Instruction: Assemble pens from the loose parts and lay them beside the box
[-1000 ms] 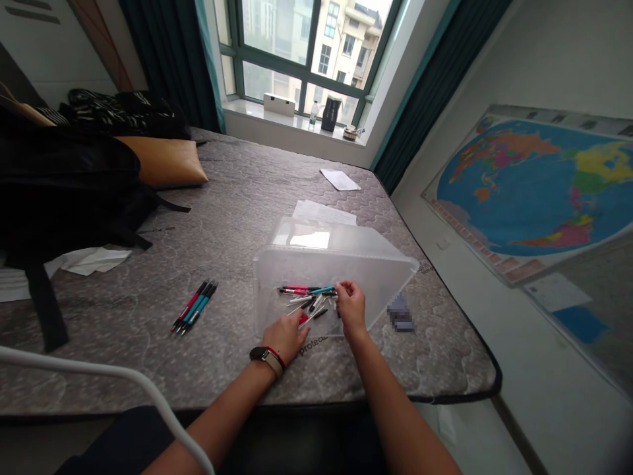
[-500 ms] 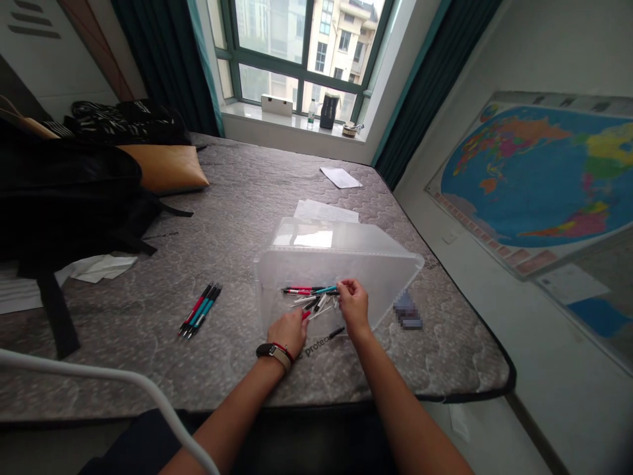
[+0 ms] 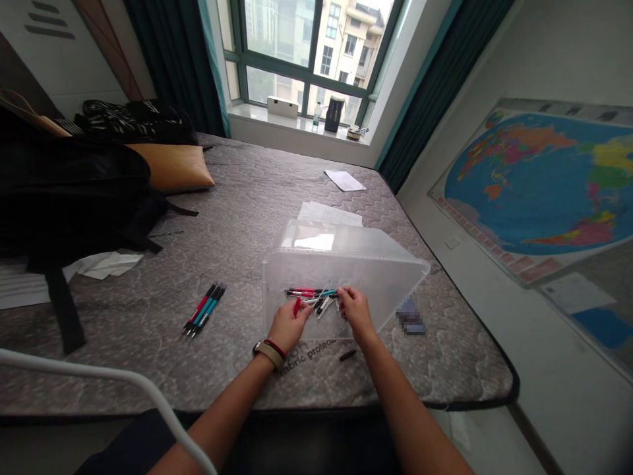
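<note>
The pens (image 3: 312, 297) lie in a loose heap inside the clear bin (image 3: 346, 264), right at my fingertips. My left hand (image 3: 287, 324) pinches a red pen (image 3: 297, 307) at the heap's near edge. My right hand (image 3: 353, 309) curls narrow over the heap's right end; I cannot tell what it grips. A black cap (image 3: 347, 355) lies just behind my right wrist, and four pens (image 3: 204, 309) lie well left of my left hand.

Single head view, high and near — facing forward-down
</note>
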Demonstrator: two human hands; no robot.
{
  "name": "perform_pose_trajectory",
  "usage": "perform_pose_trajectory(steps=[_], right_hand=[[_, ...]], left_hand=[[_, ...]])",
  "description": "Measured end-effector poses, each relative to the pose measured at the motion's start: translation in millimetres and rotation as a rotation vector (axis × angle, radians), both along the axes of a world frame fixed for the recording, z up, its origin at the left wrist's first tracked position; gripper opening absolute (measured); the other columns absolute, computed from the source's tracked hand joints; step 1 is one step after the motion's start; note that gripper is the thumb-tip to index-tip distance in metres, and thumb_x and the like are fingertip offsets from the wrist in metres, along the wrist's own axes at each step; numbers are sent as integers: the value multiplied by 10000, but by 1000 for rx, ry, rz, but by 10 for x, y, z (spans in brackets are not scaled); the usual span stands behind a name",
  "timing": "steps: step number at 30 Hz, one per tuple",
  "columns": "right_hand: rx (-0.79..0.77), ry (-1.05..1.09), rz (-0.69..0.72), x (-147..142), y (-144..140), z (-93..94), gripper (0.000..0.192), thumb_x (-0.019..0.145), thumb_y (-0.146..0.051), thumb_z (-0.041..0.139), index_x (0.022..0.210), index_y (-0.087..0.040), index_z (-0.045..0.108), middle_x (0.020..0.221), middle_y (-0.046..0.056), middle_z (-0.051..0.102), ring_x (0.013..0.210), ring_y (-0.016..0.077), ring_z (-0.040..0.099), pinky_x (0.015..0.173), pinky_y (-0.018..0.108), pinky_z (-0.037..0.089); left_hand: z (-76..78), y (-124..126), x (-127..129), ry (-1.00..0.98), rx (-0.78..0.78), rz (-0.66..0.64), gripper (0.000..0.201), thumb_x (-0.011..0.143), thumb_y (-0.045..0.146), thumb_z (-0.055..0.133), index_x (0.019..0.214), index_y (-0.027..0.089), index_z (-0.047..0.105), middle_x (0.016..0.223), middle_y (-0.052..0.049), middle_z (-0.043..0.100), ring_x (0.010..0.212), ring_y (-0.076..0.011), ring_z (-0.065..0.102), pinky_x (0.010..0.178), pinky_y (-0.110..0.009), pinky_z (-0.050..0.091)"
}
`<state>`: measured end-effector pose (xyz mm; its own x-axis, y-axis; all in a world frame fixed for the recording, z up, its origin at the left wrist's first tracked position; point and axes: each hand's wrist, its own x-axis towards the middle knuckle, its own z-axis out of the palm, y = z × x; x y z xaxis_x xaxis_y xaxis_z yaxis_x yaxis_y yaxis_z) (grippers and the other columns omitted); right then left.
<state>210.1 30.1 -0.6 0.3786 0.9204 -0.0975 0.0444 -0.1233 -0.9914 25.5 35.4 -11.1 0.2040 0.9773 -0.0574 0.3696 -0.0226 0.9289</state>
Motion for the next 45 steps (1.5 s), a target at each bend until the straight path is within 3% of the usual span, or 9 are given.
perform_pose_trajectory(steps=[4,8,15,18,23,28,34,39,45], right_hand=[[-70,237,212,-143,-51,72,482,751,-617,621,876,-153,658,590,-48,503,431,59,376,399,180,267],[-16,309,260,-233,-90,132,386,743,-536,690,852,-168,647,604,-58,493,452,50,368,419,178,263],[27,309,206,-163,-82,178,353,706,-476,740,840,-166,640,600,-61,499,481,58,400,452,184,299],[46,273,72,-41,-23,142,409,701,-518,709,903,-171,633,629,-56,534,468,62,407,437,188,302],[-39,-74,-76,179,46,0,356,753,-512,597,832,-166,625,611,-38,556,468,99,446,451,220,336],[-123,-672,199,191,-15,-59,191,792,-354,584,762,-179,655,711,16,652,671,159,584,647,257,409],[-326,-939,471,184,-146,71,136,809,-302,630,802,-178,687,786,40,692,727,168,614,650,250,393],[-572,-1116,899,216,-406,253,239,587,-288,830,796,-228,731,798,37,712,729,209,638,591,253,374],[-532,-1198,939,185,-550,272,179,619,-199,778,792,-219,736,793,55,710,748,219,641,614,262,390]], left_hand=[[-32,8,37,-240,-154,-37,370,752,520,607,764,152,583,538,62,419,485,-97,364,509,-232,275],[-26,-17,61,-338,-240,-121,402,744,557,618,754,164,534,499,90,355,433,-71,286,467,-223,211],[-35,-52,69,-253,-180,-174,370,781,514,599,784,145,568,538,68,420,489,-87,354,501,-224,263],[-59,-68,39,-127,-98,-162,318,796,462,584,774,145,596,593,38,489,555,-108,414,560,-236,315],[-132,-79,4,-9,-63,-70,292,779,446,594,756,156,627,598,20,523,578,-126,451,565,-239,320],[-149,-26,3,-253,-315,-53,394,720,548,637,758,161,575,479,71,417,422,-83,356,454,-217,255],[-52,-11,-41,-426,-548,-65,438,705,592,648,838,198,512,446,131,276,358,-64,262,414,-196,217],[-76,-46,-54,-1,-143,-83,241,782,400,614,745,163,601,560,31,484,523,-115,447,530,-238,312],[-127,-150,-43,368,45,-148,160,830,312,564,822,178,651,693,-43,627,651,-183,566,608,-278,341]])
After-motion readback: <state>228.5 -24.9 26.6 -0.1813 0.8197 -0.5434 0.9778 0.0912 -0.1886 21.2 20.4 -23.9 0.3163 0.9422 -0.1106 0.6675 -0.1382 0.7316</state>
